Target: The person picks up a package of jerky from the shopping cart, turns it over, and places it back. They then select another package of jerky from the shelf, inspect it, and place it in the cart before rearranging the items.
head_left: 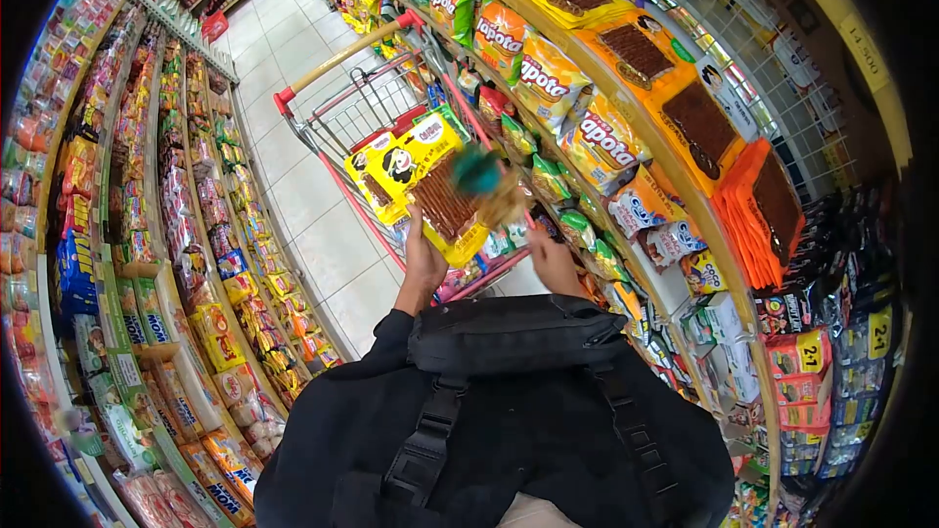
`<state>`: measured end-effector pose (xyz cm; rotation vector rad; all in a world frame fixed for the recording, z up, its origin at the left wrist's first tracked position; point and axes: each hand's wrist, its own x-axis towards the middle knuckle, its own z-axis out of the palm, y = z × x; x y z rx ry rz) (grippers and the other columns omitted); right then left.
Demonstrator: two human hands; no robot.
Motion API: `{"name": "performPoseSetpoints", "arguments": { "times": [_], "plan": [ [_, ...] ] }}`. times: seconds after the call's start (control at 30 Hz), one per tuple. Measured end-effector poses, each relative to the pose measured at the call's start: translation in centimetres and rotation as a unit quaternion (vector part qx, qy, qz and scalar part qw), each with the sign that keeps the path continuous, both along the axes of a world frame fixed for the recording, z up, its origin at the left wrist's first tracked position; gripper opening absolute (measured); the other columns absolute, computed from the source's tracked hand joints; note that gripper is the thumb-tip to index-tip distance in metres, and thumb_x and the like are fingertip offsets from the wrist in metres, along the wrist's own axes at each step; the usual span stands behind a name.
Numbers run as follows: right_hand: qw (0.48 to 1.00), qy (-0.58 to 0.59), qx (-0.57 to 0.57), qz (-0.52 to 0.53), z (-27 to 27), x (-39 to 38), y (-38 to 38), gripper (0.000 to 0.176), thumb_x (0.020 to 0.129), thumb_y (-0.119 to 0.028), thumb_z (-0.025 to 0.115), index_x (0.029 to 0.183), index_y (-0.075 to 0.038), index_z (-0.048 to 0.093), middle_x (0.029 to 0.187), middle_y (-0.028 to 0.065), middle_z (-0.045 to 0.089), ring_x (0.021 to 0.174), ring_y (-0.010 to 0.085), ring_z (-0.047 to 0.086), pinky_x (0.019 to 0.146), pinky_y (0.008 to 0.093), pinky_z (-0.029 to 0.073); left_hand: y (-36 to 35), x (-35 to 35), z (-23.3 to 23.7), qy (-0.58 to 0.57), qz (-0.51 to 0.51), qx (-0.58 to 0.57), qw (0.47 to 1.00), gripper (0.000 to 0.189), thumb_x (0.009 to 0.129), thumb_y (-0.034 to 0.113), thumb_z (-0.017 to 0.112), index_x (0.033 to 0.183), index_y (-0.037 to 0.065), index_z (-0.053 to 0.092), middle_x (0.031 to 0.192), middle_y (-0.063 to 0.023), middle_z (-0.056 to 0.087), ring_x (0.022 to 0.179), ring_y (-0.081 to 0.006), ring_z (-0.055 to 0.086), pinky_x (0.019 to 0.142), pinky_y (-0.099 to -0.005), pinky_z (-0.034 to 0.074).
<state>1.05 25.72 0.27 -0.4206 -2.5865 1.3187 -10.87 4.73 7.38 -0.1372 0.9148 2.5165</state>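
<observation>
My left hand [424,256] holds a yellow snack pack [448,198] by its lower left edge, over the shopping cart. Brown sticks show through the pack's window. Another yellow pack [370,176] lies just behind it, to the left. To the right, my right hand [550,256] is beside the cart's edge, its fingers partly hidden and blurred. A blurred teal and tan object [481,174] is between the yellow pack and my right hand; I cannot make out whether that hand holds it.
The shopping cart [344,57] has a tan handle and stands in a tiled aisle [286,137]. Snack shelves [186,264] line the left. On the right shelf [626,88] are chip bags [548,78] and orange packs [758,210]. A red basket [214,26] is far back.
</observation>
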Motion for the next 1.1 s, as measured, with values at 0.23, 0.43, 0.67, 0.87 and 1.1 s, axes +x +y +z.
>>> {"name": "performPoseSetpoints", "arguments": {
  "times": [0.23,0.43,0.67,0.87,1.1],
  "plan": [
    [0.992,0.057,0.069,0.087,2.6,-0.7,-1.2,0.022,0.097,-0.022,0.050,0.100,-0.005,0.063,0.079,0.0241,0.062,0.070,0.0414,0.063,0.060,0.0452,0.047,-0.2,0.3,-3.5,0.008,-0.010,-0.017,1.000,0.054,0.102,0.043,0.036,0.142,0.006,0.035,0.137,-0.0131,0.050,0.124,-0.0320,0.051,0.105,-0.0481,0.042],
    [0.997,-0.003,-0.056,-0.058,3.0,-2.6,0.2,0.020,0.097,-0.018,0.049,0.095,-0.002,0.062,0.077,0.0193,0.064,0.070,0.0378,0.063,0.065,0.0406,0.049,0.8,0.5,-1.7,0.005,0.009,-0.015,1.000,0.050,0.103,0.039,0.035,0.140,0.005,0.037,0.137,-0.0154,0.050,0.127,-0.0324,0.049,0.107,-0.0483,0.038],
    [0.999,0.005,0.041,0.012,-0.2,-2.8,-0.1,0.023,0.096,-0.019,0.048,0.100,-0.003,0.063,0.077,0.0224,0.063,0.075,0.0380,0.064,0.063,0.0444,0.047,1.1,0.6,-1.5,0.044,-0.024,-0.049,0.998,0.057,0.102,0.045,0.039,0.143,0.005,0.034,0.142,-0.0124,0.045,0.130,-0.0282,0.046,0.109,-0.0445,0.037],
    [0.994,0.091,-0.016,0.060,4.3,-2.9,-1.5,0.023,0.098,-0.021,0.046,0.100,-0.004,0.061,0.076,0.0245,0.061,0.073,0.0438,0.060,0.062,0.0458,0.045,1.1,0.7,-4.6,0.036,-0.089,-0.121,0.988,0.058,0.102,0.044,0.040,0.142,0.002,0.036,0.139,-0.0116,0.047,0.127,-0.0217,0.047,0.109,-0.0363,0.035],
    [0.978,-0.010,-0.203,-0.045,-2.7,-3.9,2.9,0.038,0.100,-0.038,0.051,0.096,-0.002,0.062,0.073,0.0002,0.052,0.063,0.0076,0.044,0.056,0.0243,0.036,1.7,1.5,-3.4,0.033,-0.070,-0.177,0.981,0.053,0.101,0.046,0.042,0.130,0.002,0.052,0.120,-0.0079,0.062,0.105,-0.0192,0.060,0.095,-0.0337,0.046]
  ]
}}
